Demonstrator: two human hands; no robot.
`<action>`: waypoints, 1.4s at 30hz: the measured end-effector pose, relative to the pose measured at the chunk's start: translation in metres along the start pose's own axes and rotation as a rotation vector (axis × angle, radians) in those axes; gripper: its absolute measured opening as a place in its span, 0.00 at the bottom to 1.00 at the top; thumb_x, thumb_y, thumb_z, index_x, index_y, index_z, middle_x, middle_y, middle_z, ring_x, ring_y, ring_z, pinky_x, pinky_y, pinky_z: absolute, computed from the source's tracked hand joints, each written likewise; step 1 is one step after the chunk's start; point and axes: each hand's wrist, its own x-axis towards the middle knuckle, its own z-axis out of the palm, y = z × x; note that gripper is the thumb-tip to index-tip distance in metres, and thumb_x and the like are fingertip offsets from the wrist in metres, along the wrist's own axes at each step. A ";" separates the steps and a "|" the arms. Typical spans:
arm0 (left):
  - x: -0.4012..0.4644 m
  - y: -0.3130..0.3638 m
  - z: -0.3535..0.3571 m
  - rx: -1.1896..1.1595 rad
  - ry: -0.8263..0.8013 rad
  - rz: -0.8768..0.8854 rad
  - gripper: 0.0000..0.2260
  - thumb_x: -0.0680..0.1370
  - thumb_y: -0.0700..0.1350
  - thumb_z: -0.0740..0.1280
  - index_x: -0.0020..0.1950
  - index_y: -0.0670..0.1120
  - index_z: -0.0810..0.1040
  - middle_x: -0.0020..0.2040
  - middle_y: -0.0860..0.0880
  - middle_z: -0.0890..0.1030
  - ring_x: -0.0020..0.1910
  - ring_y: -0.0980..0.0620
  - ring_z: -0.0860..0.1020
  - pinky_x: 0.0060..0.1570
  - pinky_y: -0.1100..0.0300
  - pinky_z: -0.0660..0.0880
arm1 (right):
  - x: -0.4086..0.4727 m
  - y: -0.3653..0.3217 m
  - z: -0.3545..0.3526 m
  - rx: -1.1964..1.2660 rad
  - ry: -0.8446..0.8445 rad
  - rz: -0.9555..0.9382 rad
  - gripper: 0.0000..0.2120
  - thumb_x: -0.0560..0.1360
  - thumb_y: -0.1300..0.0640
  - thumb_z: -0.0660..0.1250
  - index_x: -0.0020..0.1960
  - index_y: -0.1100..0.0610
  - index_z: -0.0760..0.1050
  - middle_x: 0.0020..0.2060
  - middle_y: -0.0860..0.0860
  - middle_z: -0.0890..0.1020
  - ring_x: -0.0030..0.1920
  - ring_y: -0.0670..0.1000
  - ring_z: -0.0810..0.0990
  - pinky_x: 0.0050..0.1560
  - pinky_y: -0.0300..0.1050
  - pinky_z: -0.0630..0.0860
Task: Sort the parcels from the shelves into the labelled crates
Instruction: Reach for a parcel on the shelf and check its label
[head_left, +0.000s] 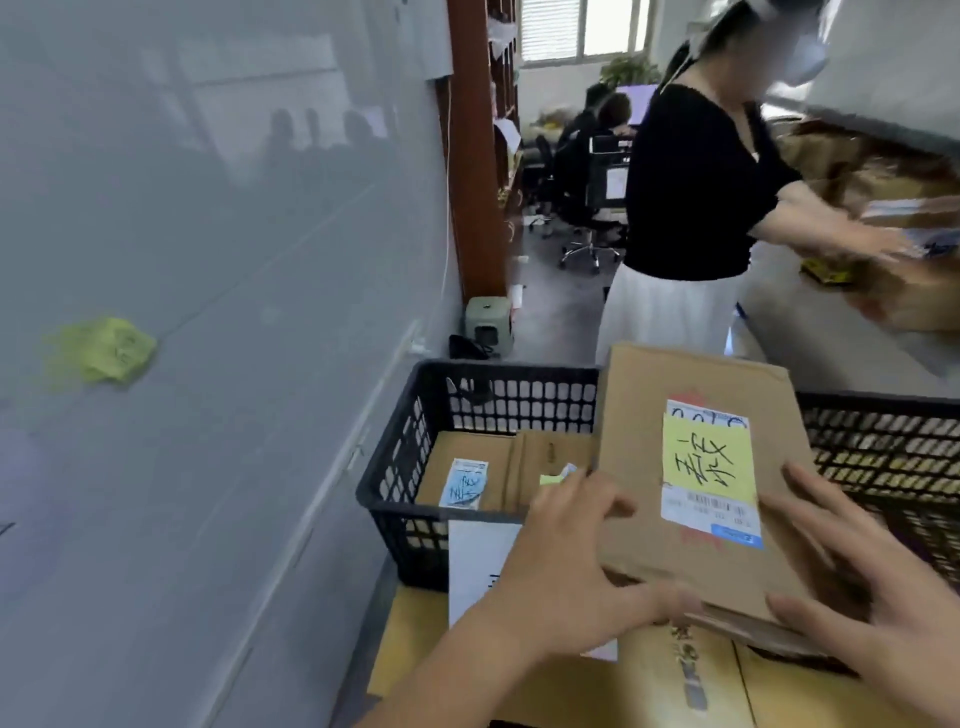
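I hold a flat brown cardboard parcel over the near rim of a black plastic crate. A yellow handwritten note sits on its white shipping label. My left hand grips the parcel's near left corner, thumb on top. My right hand clasps its near right edge, fingers spread. Inside the crate lie brown parcels, one with a blue note. A white paper label hangs on the crate's front wall.
A second black crate stands to the right. Yellow-brown cartons sit under the crates. A grey wall with a yellow sticky note runs along the left. A person in a black top handles boxes at shelves on the right.
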 end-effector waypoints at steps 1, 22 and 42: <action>0.000 -0.012 -0.010 -0.004 0.027 0.004 0.26 0.69 0.69 0.72 0.59 0.61 0.67 0.59 0.63 0.69 0.64 0.58 0.65 0.65 0.54 0.69 | 0.009 -0.010 0.011 -0.002 -0.003 -0.017 0.40 0.56 0.37 0.75 0.65 0.20 0.66 0.73 0.23 0.60 0.72 0.25 0.57 0.73 0.49 0.62; 0.075 -0.195 -0.105 0.140 -0.146 -0.354 0.36 0.74 0.58 0.65 0.80 0.63 0.55 0.79 0.69 0.42 0.80 0.50 0.57 0.75 0.50 0.65 | 0.233 -0.054 0.184 -0.190 -0.508 -0.047 0.60 0.64 0.34 0.79 0.80 0.33 0.38 0.78 0.31 0.35 0.80 0.46 0.48 0.78 0.52 0.59; 0.138 -0.260 -0.078 0.382 -0.333 -0.699 0.42 0.70 0.49 0.75 0.78 0.54 0.55 0.76 0.54 0.46 0.58 0.51 0.65 0.62 0.60 0.72 | 0.279 0.014 0.285 -0.069 -0.720 -0.042 0.53 0.66 0.36 0.77 0.82 0.45 0.51 0.77 0.36 0.36 0.78 0.56 0.56 0.76 0.53 0.64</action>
